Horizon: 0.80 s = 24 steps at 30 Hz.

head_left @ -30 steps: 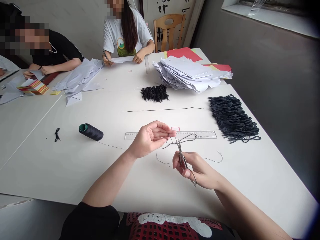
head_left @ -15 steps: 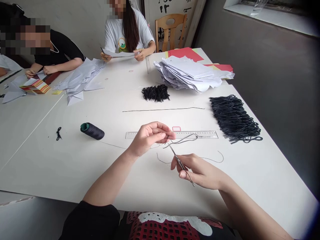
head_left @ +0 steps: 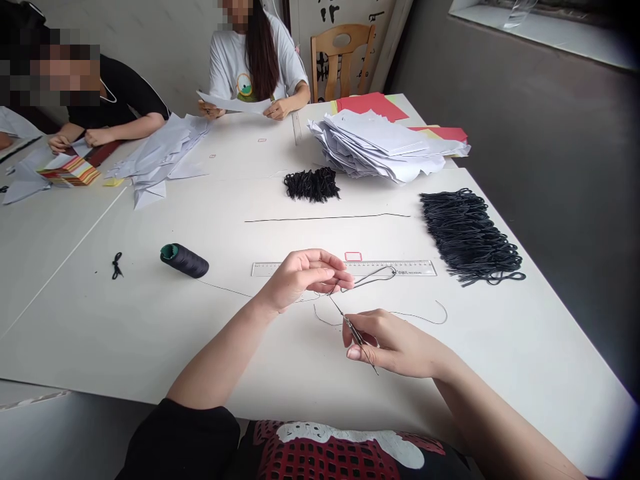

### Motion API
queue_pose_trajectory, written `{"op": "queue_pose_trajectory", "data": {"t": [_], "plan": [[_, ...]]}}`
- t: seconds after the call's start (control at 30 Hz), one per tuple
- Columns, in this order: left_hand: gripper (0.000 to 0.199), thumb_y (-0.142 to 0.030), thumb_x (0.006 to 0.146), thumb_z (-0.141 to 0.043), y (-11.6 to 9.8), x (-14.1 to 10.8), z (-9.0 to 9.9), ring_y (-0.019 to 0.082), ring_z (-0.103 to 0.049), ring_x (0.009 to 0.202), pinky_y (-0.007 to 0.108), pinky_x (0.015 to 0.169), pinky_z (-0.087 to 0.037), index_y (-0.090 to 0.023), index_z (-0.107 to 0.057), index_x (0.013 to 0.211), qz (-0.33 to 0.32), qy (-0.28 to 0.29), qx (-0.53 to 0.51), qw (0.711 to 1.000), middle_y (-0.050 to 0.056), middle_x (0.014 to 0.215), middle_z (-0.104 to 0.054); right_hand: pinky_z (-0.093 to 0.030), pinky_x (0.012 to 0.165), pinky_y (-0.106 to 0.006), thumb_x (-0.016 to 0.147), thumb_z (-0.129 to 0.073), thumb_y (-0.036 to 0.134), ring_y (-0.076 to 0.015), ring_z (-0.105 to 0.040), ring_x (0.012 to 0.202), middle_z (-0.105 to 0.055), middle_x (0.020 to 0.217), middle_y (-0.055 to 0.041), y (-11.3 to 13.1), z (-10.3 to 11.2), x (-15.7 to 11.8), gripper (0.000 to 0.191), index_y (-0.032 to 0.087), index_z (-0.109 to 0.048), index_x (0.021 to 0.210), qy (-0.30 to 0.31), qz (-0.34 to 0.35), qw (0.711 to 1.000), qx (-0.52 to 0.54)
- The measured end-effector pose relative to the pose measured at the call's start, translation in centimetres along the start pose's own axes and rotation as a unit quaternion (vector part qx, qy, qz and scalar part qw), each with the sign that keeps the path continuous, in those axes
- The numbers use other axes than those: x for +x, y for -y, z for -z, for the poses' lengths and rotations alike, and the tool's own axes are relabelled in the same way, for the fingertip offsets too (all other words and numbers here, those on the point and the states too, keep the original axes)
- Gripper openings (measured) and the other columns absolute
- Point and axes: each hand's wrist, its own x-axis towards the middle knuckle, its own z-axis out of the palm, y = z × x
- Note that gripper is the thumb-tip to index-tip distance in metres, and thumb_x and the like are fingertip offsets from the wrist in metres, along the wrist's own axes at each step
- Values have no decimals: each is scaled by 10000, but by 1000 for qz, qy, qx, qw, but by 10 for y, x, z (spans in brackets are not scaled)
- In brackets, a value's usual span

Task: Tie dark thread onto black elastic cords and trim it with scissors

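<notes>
My left hand [head_left: 305, 277] is closed in a pinch on a looped dark cord [head_left: 375, 275], whose loop reaches right over a clear ruler [head_left: 270, 269]. In my right hand [head_left: 385, 340] is a pair of small metal scissors [head_left: 353, 331], tips pointing up and left to just below my left fingertips. Whether the blades touch the cord I cannot tell. A thin thread runs from the dark spool [head_left: 185, 261] toward my left hand. Another loose cord [head_left: 425, 317] curves on the table behind my right hand.
At the right lies a row of dark looped cords [head_left: 467, 233]. A black bundle [head_left: 312, 185] and a straight cord [head_left: 325, 219] lie beyond my hands. Paper stacks [head_left: 375, 143] stand farther back. Two people [head_left: 260, 60] sit across the table [head_left: 125, 347], handling paper.
My left hand has lowered slightly. The scissors have shifted a little left, and their blades look closer together. The person opposite has moved the paper sheet a little to the left.
</notes>
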Motion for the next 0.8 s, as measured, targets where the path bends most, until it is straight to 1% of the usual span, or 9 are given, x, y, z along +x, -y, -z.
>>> {"op": "queue_pose_trajectory", "data": {"t": [0.2, 0.37, 0.53, 0.63, 0.8], "plan": [[131, -210, 829, -627, -1, -1, 1, 202, -734, 898, 279, 790, -548, -130, -667, 924, 2, 0, 12, 1000, 104, 928, -763, -363, 559, -243, 925, -366, 699, -113, -461, 542, -560, 621, -9, 2, 1, 0, 608, 143, -585, 815, -5, -4, 1000, -4], [126, -221, 830, -638, -1, -1, -2, 197, -732, 899, 281, 798, -546, -129, -663, 913, -7, -9, 12, 1000, 101, 919, -762, -353, 559, -246, 924, -375, 696, -116, -447, 532, -545, 589, -4, 2, 0, 0, 596, 150, -574, 792, -17, -15, 1000, -5], [129, -226, 828, -643, -1, -1, -3, 199, -731, 903, 284, 808, -543, -129, -658, 911, -12, -20, 13, 1000, 103, 922, -759, -343, 567, -252, 931, -392, 673, -124, -440, 535, -548, 597, -6, 1, -2, 1, 560, 160, -573, 801, -24, -16, 999, -30], [136, -232, 824, -647, -1, -2, -3, 206, -730, 908, 293, 813, -542, -127, -657, 909, -12, -20, 16, 1000, 109, 923, -758, -334, 565, -258, 930, -366, 688, -135, -447, 544, -549, 613, -14, 1, -3, 2, 574, 165, -560, 795, -30, -20, 997, -64], [154, -250, 819, -654, -3, -3, -3, 222, -727, 928, 325, 847, -536, -130, -660, 915, -6, -20, 24, 999, 115, 937, -758, -311, 562, -263, 940, -345, 680, -151, -474, 563, -568, 650, -34, 0, -7, 4, 555, 179, -497, 754, -60, -26, 987, -146]]}}
